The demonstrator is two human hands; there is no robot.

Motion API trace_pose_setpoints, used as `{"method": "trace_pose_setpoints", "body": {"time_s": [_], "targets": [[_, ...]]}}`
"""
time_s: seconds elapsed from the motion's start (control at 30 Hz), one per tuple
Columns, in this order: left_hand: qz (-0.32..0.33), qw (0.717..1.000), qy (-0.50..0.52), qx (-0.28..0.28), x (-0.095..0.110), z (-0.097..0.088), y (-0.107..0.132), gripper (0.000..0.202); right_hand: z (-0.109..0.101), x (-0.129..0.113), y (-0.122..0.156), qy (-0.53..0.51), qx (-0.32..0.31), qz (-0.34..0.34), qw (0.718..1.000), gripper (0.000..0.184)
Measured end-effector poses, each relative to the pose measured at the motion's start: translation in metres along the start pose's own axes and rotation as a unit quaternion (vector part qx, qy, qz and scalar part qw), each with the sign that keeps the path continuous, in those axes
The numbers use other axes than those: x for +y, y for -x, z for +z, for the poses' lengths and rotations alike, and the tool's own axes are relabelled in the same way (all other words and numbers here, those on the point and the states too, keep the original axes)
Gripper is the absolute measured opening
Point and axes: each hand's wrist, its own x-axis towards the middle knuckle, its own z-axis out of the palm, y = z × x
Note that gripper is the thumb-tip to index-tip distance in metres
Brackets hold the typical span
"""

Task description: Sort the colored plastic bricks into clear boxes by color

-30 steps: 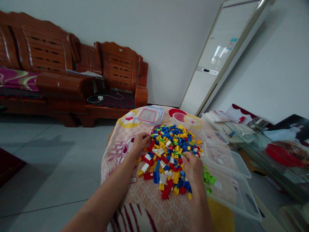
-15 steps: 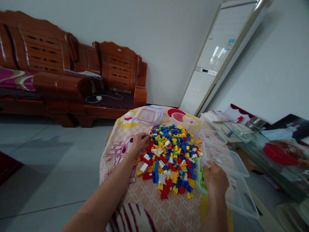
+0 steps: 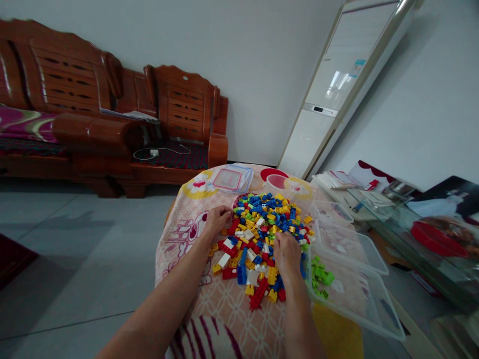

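Plastic bricks, red, blue, yellow, white and a few green, lie in a loose brick pile (image 3: 262,234) on the cloth-covered surface (image 3: 224,309).

Change: half a second ago the right hand (image 3: 287,253) was off the pile's right side, at the rim of the nearest clear tub (image 3: 359,319). It is now back on the near right part of the pile, palm down. The fingers are bent into the bricks; probably pinching one, but the back of the hand hides it, so I cannot tell.

The left hand (image 3: 217,219) rests at the pile's left edge. Its fingers are loosely curled against the outer bricks, with no grip visible.

Containers, all right of the pile:
- Nearest tub: holds only green bricks (image 3: 321,275), a small cluster at the end nearest the pile.
- Second tub (image 3: 350,245): looks empty.
- Third tub (image 3: 331,212): contents unclear.

Beyond the pile: a lid stack (image 3: 230,178) and a red-rimmed cup (image 3: 277,180).
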Motion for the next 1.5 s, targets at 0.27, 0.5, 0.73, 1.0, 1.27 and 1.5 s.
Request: {"method": "trace_pose_setpoints", "body": {"time_s": [0.27, 0.5, 0.73, 1.0, 1.27, 1.5], "targets": [[-0.004, 1.000, -0.007, 0.001, -0.002, 0.000, -0.001, 0.022, 0.017, -0.005, -0.017, -0.023, -0.032, -0.047, 0.998, 0.041], [-0.004, 1.000, -0.003, 0.003, 0.005, -0.001, 0.002, 0.022, 0.016, -0.007, -0.013, -0.254, -0.065, -0.041, 0.964, 0.045], [-0.005, 1.000, 0.015, -0.003, -0.003, 0.000, -0.002, 0.022, 0.012, 0.002, -0.011, -0.081, 0.008, 0.023, 0.996, 0.028], [-0.003, 1.000, 0.006, 0.003, -0.002, 0.000, -0.002, 0.022, 0.009, -0.015, -0.020, 0.084, -0.077, -0.014, 0.993, 0.021], [-0.013, 0.999, 0.031, 0.002, -0.001, 0.001, -0.001, 0.020, -0.016, 0.003, -0.001, -0.023, 0.005, 0.059, 0.998, 0.023], [-0.021, 0.999, 0.038, 0.000, -0.002, 0.002, -0.003, 0.020, -0.055, 0.053, 0.035, -0.046, 0.006, 0.167, 0.985, 0.023]]}}
